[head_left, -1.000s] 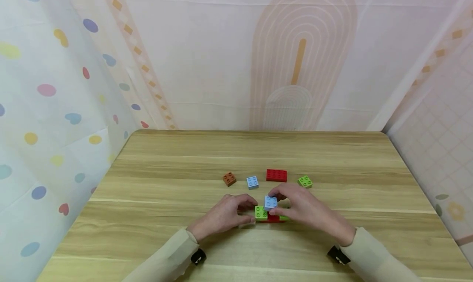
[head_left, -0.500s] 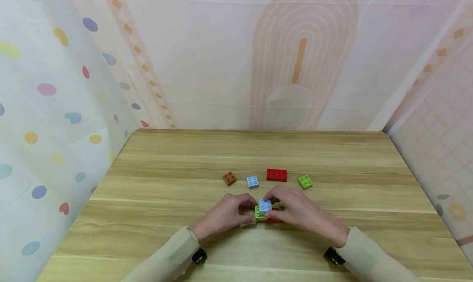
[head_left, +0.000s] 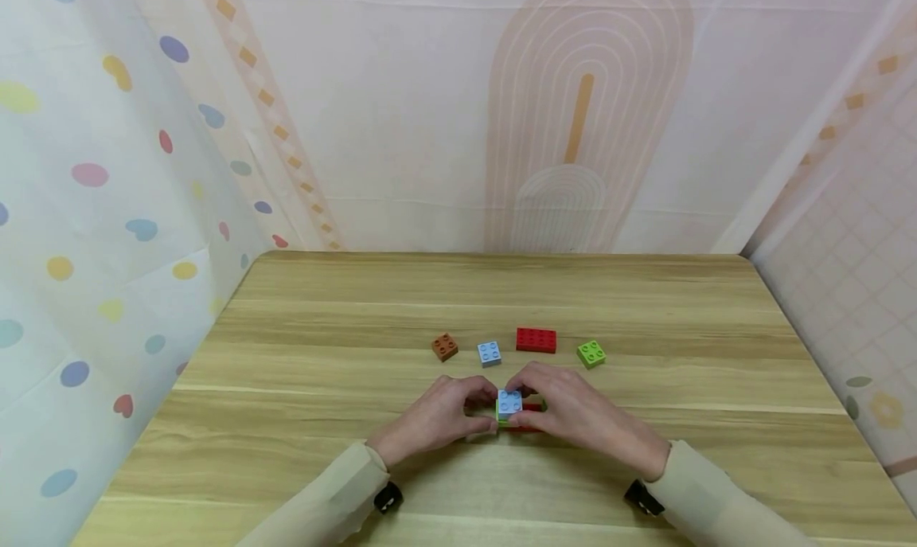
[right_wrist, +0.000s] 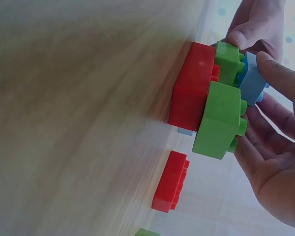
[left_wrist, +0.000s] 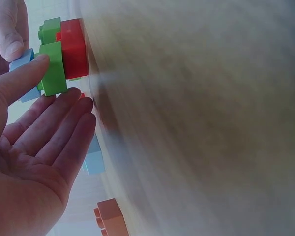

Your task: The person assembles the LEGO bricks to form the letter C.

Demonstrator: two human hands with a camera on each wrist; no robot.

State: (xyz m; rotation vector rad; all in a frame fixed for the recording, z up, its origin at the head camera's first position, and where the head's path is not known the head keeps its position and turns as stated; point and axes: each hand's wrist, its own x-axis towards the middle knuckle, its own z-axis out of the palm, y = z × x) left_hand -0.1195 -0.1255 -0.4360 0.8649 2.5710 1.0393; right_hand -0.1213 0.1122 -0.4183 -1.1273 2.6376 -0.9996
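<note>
Here's the right hand (head_left: 580, 412), thumb and fingers partly closed, pinching a light blue brick (head_left: 509, 403) by its sides, which leaves the underside free to meet studs! Just below that grip, the left hand (head_left: 435, 416), narrowed to a loose pinch, has the green brick (left_wrist: 54, 70), apparently steadying it on the red base brick (left_wrist: 75, 49). The blue one's small, square, four-studded, and seemingly not fully seated

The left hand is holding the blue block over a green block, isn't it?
Not the left hand; the right hand is holding the blue block over a green block. You can see it in the head view.
</note>
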